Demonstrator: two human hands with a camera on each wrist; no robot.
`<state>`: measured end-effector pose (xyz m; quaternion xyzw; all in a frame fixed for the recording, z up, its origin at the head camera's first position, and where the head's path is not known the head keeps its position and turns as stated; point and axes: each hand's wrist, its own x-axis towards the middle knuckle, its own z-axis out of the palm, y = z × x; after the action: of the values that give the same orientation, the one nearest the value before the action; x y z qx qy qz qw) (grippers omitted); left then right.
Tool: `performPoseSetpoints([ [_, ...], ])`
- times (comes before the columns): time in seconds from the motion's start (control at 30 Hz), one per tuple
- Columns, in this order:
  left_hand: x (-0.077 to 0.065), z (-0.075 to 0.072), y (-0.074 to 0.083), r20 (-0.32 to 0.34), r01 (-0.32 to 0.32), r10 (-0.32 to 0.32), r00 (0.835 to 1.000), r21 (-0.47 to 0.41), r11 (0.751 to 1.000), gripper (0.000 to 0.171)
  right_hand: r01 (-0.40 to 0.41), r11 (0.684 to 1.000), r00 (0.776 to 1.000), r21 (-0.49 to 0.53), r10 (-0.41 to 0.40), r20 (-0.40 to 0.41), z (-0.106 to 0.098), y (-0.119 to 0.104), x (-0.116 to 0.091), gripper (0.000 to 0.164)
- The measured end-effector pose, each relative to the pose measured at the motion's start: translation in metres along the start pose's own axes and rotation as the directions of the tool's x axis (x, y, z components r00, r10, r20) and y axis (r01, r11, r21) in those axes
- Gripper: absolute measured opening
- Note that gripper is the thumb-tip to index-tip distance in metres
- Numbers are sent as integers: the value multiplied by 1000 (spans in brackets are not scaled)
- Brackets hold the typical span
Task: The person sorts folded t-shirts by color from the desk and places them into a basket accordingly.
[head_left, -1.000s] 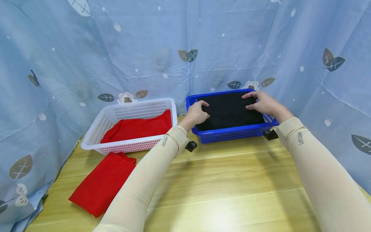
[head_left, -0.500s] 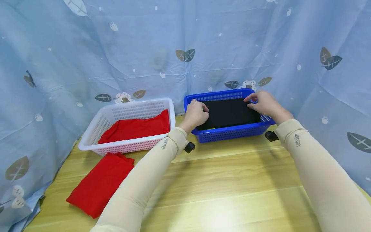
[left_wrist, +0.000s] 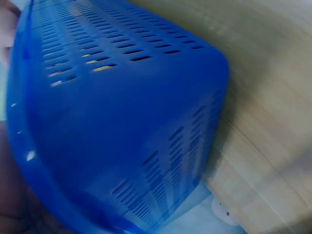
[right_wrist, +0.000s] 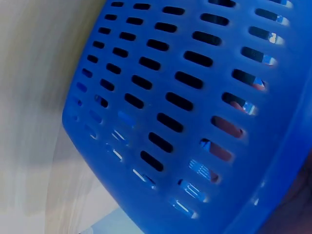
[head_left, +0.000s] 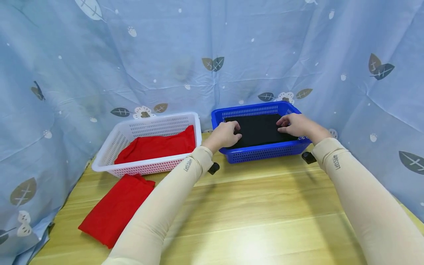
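Note:
A folded black cloth (head_left: 259, 130) lies flat inside the blue plastic basket (head_left: 265, 151). My left hand (head_left: 225, 134) reaches over the basket's left end, thumb and fingers apart at the cloth's left side. At the right end, my right hand (head_left: 296, 126) has its fingertips on or just above the cloth; exact contact is hard to tell. The left wrist view is filled by the slotted wall of the blue basket (left_wrist: 117, 112), with part of the hand dark at the lower left. Through the slots of the blue basket (right_wrist: 122, 161) in the right wrist view, bits of skin show.
To the left stands a white basket (head_left: 145, 167) with a red cloth (head_left: 162, 145) in it. A folded red cloth (head_left: 117, 209) lies on the wooden table (head_left: 251, 206) in front of it. A blue patterned curtain (head_left: 165, 55) hangs behind and at both sides.
The black cloth has gone down from near the rim to lie lower and flat in the blue basket. Both hands have sunk with it, and the right has come slightly nearer.

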<state>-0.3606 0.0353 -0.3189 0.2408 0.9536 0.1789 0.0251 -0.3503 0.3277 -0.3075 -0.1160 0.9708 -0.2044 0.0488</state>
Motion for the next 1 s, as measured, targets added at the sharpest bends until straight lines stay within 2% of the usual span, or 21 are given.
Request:
performPoseSetpoints([
  [0.17, -2, 3, -2, 5, -27, 27, 1000, 36, 999, 36, 14, 1000, 1000, -4, -14, 17, 3, -1, 0, 38],
  [0.37, -8, 0, -6, -62, -16, 12, 998, -58, 998, 38, 38, 999, 999, -1, -38, 24, 1, -4, -2, 40],
  [0.57, -19, -11, -9, -91, -54, 40, 995, -157, 986, 37, 44, 999, 999, 27, -44, 7, -3, -10, -6, 40],
  [0.77, -37, -26, -9, -114, -62, 35, 993, -245, 968, 36, 80, 995, 996, 53, -77, -46, -6, -26, -10, 39],
  [1.0, -67, -36, -18, -117, -54, 25, 993, -248, 967, 43, 138, 987, 988, 77, -132, -74, -1, -53, -13, 40],
])
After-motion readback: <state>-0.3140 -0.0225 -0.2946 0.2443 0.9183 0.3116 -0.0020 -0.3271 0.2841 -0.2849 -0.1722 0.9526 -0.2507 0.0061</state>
